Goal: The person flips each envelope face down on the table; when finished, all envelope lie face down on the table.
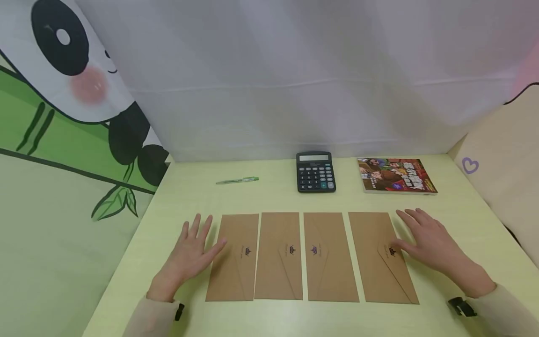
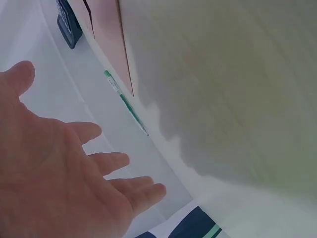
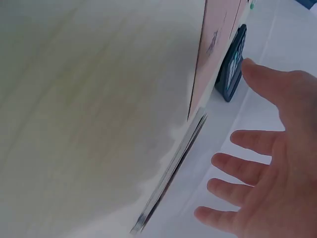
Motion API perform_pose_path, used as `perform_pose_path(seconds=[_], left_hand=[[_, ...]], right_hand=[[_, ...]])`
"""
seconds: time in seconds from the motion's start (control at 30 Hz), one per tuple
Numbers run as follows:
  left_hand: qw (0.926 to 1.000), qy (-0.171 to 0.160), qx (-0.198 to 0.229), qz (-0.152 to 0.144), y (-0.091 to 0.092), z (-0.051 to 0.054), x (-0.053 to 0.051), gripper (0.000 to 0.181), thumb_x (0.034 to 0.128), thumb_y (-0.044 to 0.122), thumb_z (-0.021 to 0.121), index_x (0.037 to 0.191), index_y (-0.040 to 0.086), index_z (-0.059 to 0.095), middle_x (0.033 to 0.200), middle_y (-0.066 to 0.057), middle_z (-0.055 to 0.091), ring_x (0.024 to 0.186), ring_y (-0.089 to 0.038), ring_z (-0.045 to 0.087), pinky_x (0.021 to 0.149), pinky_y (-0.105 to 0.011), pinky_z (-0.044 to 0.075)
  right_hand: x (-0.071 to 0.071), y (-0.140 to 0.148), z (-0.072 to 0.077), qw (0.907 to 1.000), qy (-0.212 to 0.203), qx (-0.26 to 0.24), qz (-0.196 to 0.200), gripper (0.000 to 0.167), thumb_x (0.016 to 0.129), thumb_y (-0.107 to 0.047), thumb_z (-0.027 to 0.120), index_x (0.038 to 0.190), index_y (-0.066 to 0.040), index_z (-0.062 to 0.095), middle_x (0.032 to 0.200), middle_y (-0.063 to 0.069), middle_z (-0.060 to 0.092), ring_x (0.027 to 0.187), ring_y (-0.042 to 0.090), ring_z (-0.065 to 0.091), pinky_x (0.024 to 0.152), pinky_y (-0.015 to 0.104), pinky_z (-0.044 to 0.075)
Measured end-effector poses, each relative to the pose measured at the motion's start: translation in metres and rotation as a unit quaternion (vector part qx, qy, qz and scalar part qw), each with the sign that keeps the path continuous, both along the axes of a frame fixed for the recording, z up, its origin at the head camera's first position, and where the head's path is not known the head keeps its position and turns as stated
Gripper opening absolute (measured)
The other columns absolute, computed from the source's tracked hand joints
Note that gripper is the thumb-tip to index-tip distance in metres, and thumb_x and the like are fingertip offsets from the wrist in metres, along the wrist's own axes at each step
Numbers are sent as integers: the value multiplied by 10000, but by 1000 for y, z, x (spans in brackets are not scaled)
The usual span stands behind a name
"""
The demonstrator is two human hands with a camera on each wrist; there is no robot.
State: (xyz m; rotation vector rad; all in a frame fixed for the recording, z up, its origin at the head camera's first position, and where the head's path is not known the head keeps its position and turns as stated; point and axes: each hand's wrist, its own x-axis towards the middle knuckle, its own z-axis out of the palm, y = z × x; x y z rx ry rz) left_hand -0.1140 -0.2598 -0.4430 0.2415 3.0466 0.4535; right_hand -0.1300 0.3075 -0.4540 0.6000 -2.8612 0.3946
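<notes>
Several brown paper envelopes lie side by side in a row on the table, each with a small dark crown print on its flap. My left hand (image 1: 190, 256), fingers spread, is at the left edge of the leftmost envelope (image 1: 233, 281), its thumb over that edge. On the other side, my right hand (image 1: 435, 245) has its thumb over the right edge of the rightmost envelope (image 1: 372, 234). Both wrist views show empty palms with fingers extended, the left hand (image 2: 64, 173) and the right hand (image 3: 292, 183) apart from the tabletop.
Behind the row, a green pen (image 1: 237, 180), a black calculator (image 1: 316, 172) and a colourful book (image 1: 396, 176) lie on the pale yellow table (image 1: 273, 320). A white cloth (image 1: 303, 93) hangs along the table's back edge.
</notes>
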Motion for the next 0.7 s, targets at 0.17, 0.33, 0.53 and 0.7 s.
perform_pose_path(seconds=[0.17,0.33,0.53,0.7], left_hand=[[9999,-18,131,-12,-2,3,1,841,914,618,462,1461,-5,319,1478,-317,205,1298,-561,196,985,-651,242],[9991,-142,389,-81,-2,5,2,728,919,491,572,1391,-42,420,1391,-317,341,1243,-522,303,944,-627,316],[9972,-365,650,8,-1,9,2,672,925,430,598,1361,-60,450,1241,-266,448,1116,-427,435,887,-555,396],[9930,-581,1015,143,-2,11,-1,646,908,388,640,1330,-74,482,1083,-184,503,855,-256,505,692,-384,455]], right_hand=[[-4,-21,4,9996,-5,90,267,727,808,-377,752,1317,69,485,1279,293,467,1192,534,367,897,666,310],[-8,-46,12,9981,-315,249,474,719,833,-378,728,1346,55,469,1303,271,469,1209,478,390,922,635,328],[-15,-83,21,9952,-538,345,737,730,836,-408,720,1364,30,468,1317,222,484,1205,404,433,936,584,365],[-23,-116,28,9925,-585,432,983,720,837,-430,714,1364,3,485,1324,196,493,1207,377,454,950,542,381]])
